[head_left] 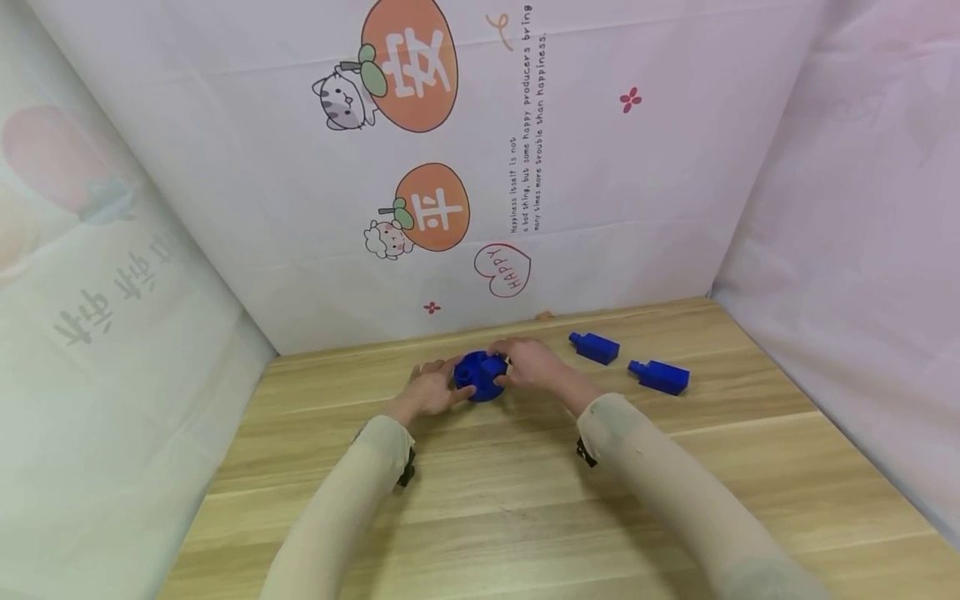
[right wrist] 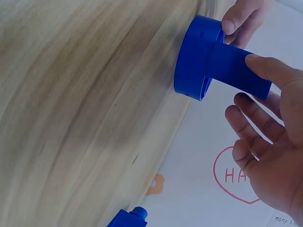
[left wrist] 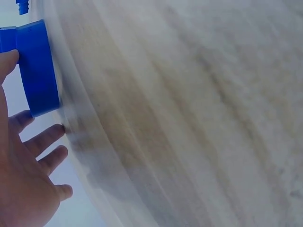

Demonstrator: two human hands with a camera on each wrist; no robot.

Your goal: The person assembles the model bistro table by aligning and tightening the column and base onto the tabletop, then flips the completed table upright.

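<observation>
Right wrist view is showing the right hand (right wrist: 279, 151) pinching a blue block (right wrist: 239, 71) between thumb and index finger, while its other 3 fingers are curving loosely nearby. The blue block is standing upright, its lower end sitting inside the rim of a round blue base (right wrist: 194, 56); how deeply it is sitting, I cannot tell. In the head view, the base is resting on a wooden table (head_left: 480, 500), toward the far edge. The left hand (head_left: 433, 390) is gripping the base from its left side, thumb lying on the rim, index finger touching the outer wall, remaining fingers spreading apart. 2 more blocks, a farther necked block (head_left: 596, 348) and a nearer necked block (head_left: 662, 377), are lying on the table to the right of the right hand, just apart, their narrow necks pointing left. White printed cloth (head_left: 622, 192) is hanging behind the table.
</observation>
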